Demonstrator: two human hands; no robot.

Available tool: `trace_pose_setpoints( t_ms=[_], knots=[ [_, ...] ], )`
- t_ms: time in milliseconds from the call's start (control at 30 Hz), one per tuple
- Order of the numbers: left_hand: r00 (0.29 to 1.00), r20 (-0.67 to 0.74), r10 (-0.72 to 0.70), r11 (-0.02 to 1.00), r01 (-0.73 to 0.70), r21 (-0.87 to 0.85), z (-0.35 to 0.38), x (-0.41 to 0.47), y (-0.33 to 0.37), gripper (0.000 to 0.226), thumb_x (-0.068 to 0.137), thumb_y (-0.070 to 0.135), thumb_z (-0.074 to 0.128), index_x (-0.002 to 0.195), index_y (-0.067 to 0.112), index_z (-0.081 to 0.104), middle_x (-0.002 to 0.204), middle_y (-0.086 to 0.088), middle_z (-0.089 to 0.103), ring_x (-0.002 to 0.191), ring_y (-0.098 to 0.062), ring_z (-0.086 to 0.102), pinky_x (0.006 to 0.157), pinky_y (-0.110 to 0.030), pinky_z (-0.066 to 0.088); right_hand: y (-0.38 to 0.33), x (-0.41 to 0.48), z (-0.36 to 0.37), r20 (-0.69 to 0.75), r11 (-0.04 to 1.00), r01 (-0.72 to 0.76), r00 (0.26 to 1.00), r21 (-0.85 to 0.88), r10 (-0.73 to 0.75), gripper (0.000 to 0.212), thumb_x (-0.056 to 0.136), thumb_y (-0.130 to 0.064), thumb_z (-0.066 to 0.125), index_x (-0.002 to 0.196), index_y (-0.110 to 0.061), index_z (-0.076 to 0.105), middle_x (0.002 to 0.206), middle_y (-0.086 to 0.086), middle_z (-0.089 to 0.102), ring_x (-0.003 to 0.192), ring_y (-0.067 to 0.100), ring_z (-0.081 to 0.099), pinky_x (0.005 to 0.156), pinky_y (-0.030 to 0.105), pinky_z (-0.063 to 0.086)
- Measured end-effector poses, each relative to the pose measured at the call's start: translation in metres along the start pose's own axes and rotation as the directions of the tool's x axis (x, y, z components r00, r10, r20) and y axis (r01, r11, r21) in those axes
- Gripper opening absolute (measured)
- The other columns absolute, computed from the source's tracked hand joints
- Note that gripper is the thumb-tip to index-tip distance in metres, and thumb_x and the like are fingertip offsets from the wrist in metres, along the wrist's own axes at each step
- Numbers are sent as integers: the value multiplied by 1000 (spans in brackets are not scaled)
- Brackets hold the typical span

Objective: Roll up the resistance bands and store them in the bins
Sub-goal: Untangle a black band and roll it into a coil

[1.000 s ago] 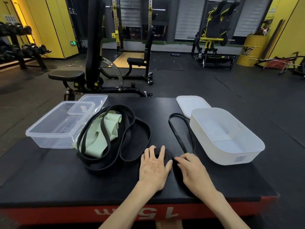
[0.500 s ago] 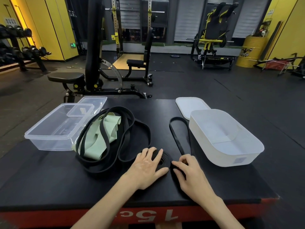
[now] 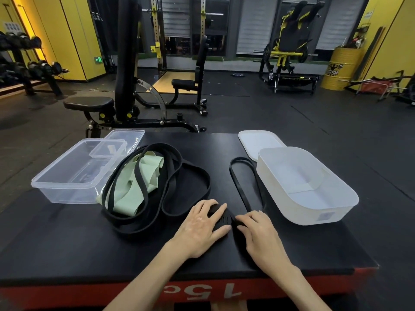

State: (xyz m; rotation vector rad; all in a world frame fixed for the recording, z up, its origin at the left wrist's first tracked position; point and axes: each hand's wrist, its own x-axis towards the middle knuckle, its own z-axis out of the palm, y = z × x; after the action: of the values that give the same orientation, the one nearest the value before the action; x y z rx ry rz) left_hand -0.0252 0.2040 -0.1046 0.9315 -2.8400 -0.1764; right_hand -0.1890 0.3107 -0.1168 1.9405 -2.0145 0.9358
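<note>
Black rubber band coil lies on the worktop, under the left hand, grip spread flat. Right hand touches the band's tail; whether its grip pinches is unclear. Best to press down, feeding the tail taut.

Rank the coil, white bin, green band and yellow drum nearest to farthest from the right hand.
1. Coil, at the right hand fingertips.
2. White bin, right.
3. Green band, left.
4. Yellow drum, far back right.
</note>
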Motion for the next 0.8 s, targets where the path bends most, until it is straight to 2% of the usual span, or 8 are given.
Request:
trace_pose_setpoints(
  t_ms=[100, 167, 300, 433, 533, 600, 700, 800],
  knots=[
    [989, -8, -150, 989, 149, -15, 3, 1, 15, 78, 87, 68, 3, 154, 27, 10, 153, -1, 16, 142, -19, 10, 119, -34, 11, 1, 5, 1, 11, 999, 23, 1000, -29, -22, 25, 78, -4, 75, 101, -11, 70, 84, -2, 58, 74, 18, 57, 75, 31, 47],
    [974, -25, -226, 974, 226, -18, 5, 1, 24, 91, 75, 68, -12, 154, 27, 8, 154, -3, 14, 143, -21, 9, 119, -36, 12, 0, 8, 2, 25, 999, 32, 999, -43, -31, 28, 76, -4, 76, 103, -11, 70, 85, -1, 57, 74, 18, 58, 73, 33, 49],
    [951, -47, -306, 952, 307, 8, 7, 3, 31, 98, 70, 66, -18, 154, 24, 8, 155, -7, 15, 143, -23, 11, 117, -37, 13, -2, 10, 2, 39, 998, 1, 999, -62, 1, 34, 77, -7, 74, 109, -16, 70, 88, -1, 56, 80, 20, 54, 73, 30, 43],
    [969, -5, -247, 969, 247, 26, 1, -1, 27, 94, 73, 68, -7, 154, 22, 6, 155, -9, 14, 141, -24, 12, 115, -39, 14, 0, 13, -1, 98, 991, 40, 995, -126, -27, 44, 68, -3, 78, 109, -18, 71, 79, -4, 54, 71, 17, 53, 71, 26, 40],
    [988, 90, -128, 987, 118, 109, -9, -1, 13, 82, 88, 67, 16, 154, 21, 1, 156, -10, 11, 140, -27, 13, 114, -40, 17, 3, 15, -4, 135, 989, 77, 989, -123, -60, 46, 66, 0, 80, 108, -16, 71, 78, -4, 55, 67, 16, 54, 65, 20, 37],
    [993, 107, -42, 984, 23, 178, -15, 2, 3, 78, 93, 66, 22, 155, 23, 1, 153, -9, 16, 135, -26, 21, 110, -38, 23, 3, 13, -6, 146, 989, 85, 987, -119, -68, 43, 68, -3, 81, 108, -15, 71, 78, -5, 56, 65, 15, 55, 62, 20, 35],
    [998, 46, 36, 983, -43, 176, -15, 2, -5, 79, 87, 72, 18, 154, 31, 8, 142, -5, 28, 125, -20, 30, 106, -32, 27, 3, 9, -8, 157, 986, 103, 984, -130, -82, 40, 69, -9, 82, 107, -15, 70, 77, -5, 57, 63, 16, 56, 59, 21, 34],
    [998, -62, -13, 994, 19, 105, -7, -5, -3, 78, 85, 75, 21, 150, 33, 22, 133, 0, 32, 119, -16, 33, 104, -27, 28, 1, 7, -9, 131, 995, 63, 990, -80, -52, 30, 77, -16, 74, 105, -17, 64, 85, -4, 60, 73, 18, 60, 62, 26, 45]
  ],
)
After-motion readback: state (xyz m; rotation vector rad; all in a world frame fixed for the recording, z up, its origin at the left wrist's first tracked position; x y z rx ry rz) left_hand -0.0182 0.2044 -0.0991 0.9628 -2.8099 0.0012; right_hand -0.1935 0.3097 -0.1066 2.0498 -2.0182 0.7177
